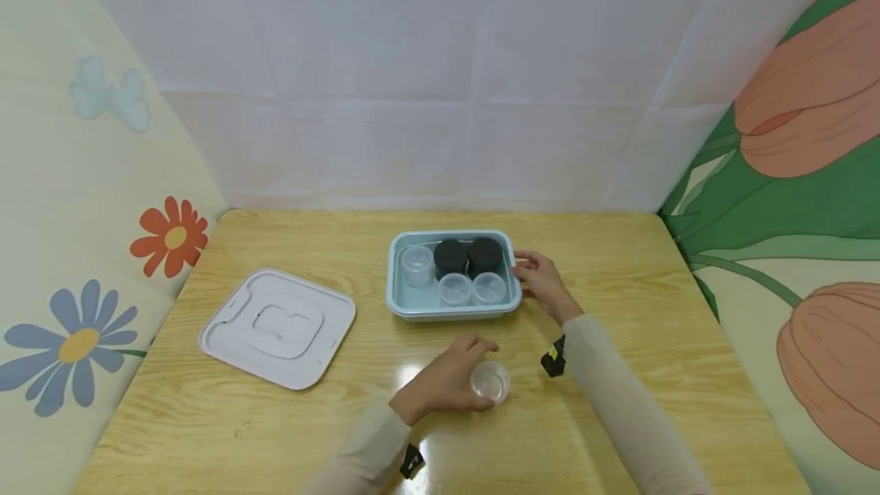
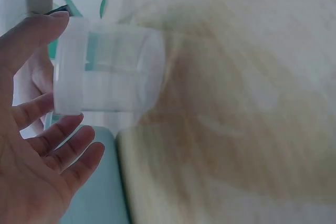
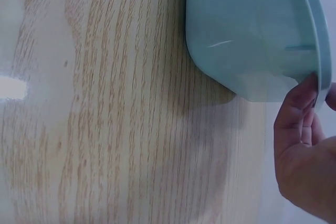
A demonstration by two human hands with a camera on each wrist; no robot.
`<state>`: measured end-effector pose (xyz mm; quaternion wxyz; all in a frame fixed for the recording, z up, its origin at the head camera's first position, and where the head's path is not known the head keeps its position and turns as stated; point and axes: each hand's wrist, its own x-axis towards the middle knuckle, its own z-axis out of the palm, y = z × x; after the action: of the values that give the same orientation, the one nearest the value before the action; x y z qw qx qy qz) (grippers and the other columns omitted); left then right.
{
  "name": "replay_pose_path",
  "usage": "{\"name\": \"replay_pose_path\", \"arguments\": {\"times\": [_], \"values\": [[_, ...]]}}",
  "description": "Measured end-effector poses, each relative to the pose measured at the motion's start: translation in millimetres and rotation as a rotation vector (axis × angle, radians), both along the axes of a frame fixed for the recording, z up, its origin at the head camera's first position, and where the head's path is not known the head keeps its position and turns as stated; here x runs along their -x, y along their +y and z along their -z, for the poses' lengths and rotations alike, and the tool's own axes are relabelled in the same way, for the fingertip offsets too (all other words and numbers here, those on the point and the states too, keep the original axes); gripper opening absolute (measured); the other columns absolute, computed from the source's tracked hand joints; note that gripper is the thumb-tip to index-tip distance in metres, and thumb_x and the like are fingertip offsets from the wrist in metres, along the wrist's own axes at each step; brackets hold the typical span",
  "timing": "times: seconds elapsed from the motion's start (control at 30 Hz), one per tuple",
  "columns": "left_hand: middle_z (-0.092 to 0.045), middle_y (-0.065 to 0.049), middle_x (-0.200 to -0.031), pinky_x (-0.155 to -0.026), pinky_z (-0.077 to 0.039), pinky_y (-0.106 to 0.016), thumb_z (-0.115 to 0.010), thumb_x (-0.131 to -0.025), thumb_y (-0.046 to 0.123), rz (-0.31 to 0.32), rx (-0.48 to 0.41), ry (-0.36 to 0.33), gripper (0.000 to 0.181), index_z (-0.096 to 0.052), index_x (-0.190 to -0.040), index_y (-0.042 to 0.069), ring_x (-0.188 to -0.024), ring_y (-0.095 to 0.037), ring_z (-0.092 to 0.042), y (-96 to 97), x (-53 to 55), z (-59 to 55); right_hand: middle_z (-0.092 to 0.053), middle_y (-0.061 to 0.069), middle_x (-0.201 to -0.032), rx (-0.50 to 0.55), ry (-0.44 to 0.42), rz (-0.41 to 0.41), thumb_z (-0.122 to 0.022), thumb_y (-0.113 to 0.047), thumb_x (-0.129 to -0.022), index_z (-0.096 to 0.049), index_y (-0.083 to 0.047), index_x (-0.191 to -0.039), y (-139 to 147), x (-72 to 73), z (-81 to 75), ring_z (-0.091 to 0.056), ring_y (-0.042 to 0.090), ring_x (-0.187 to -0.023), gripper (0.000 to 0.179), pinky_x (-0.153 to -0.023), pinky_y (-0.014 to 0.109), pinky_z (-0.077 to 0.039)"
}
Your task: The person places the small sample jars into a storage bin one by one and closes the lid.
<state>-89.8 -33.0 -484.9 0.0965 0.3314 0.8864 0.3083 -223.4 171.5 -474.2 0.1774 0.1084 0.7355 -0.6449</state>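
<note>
Between the thumb and fingers of my left hand (image 1: pixel 450 379) is a clear plastic jar (image 1: pixel 490 383), in front of the tray; the left wrist view shows the thumb on one side of its wide end and the other fingers spread loosely. My right hand (image 1: pixel 543 281) pinches the right rim of a light blue rectangular tray (image 1: pixel 395 290). Inside the tray stand two jars with black tops, a left one (image 1: pixel 450 257) and a right one (image 1: pixel 485 254). Three clear jars share the tray: one at the left (image 1: pixel 417 264), two along the front (image 1: pixel 455 290).
A white rectangular lid (image 1: pixel 289 327) lies flat on the wooden table (image 1: pixel 371 434), left of the tray. White cloth (image 1: pixel 412 98) hangs behind the table, and flower-patterned cloths flank both sides.
</note>
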Motion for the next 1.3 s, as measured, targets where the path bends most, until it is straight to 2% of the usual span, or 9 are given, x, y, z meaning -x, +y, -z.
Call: {"name": "replay_pose_path", "arguments": {"times": [0.17,0.5,0.83,1.3], "values": [[-0.053,-0.005,-0.119,-0.093,-0.048,-0.025,-0.081,-0.067,0.029,0.003,-0.036,-0.017,0.072,-0.051,-0.13,0.008,-0.107,-0.016,-0.051,0.5,-5.4,9.8,-0.053,0.016,-0.125,-0.008,0.0,-0.007,-0.051,-0.009,-0.096,-0.042,-0.007,-0.141,0,0.8,5.5,-0.058,0.012,-0.088,0.046,-0.075,0.033,-0.054],[-0.053,-0.005,-0.117,-0.094,-0.047,-0.025,-0.079,-0.069,0.022,0.008,-0.089,-0.011,0.069,-0.05,-0.13,0.007,-0.105,-0.015,-0.052,0.1,-13.8,25.1,-0.053,0.015,-0.125,-0.009,-0.008,-0.012,-0.05,-0.009,-0.097,-0.042,-0.008,-0.141,1,-1.1,6.1,-0.058,0.012,-0.088,0.045,-0.069,0.027,-0.053],[-0.053,-0.004,-0.116,-0.095,-0.046,-0.025,-0.079,-0.07,0.02,-0.009,-0.138,-0.013,0.067,-0.05,-0.128,0.008,-0.105,-0.014,-0.052,-0.2,-17.6,24.3,-0.052,0.015,-0.129,0.006,-0.007,-0.01,-0.051,-0.011,-0.097,-0.042,-0.009,-0.141,1,-0.2,-2.0,-0.057,0.012,-0.09,0.044,-0.067,0.025,-0.053],[-0.052,-0.002,-0.116,-0.096,-0.046,-0.026,-0.08,-0.071,0.019,-0.038,-0.162,-0.09,0.065,-0.05,-0.128,0.01,-0.107,-0.013,-0.051,0.4,-24.4,24.2,-0.054,0.006,-0.116,0.018,-0.016,-0.009,-0.051,-0.009,-0.097,-0.041,-0.009,-0.142,3,1.4,-0.1,-0.057,0.008,-0.085,0.046,-0.066,0.024,-0.053]]}}
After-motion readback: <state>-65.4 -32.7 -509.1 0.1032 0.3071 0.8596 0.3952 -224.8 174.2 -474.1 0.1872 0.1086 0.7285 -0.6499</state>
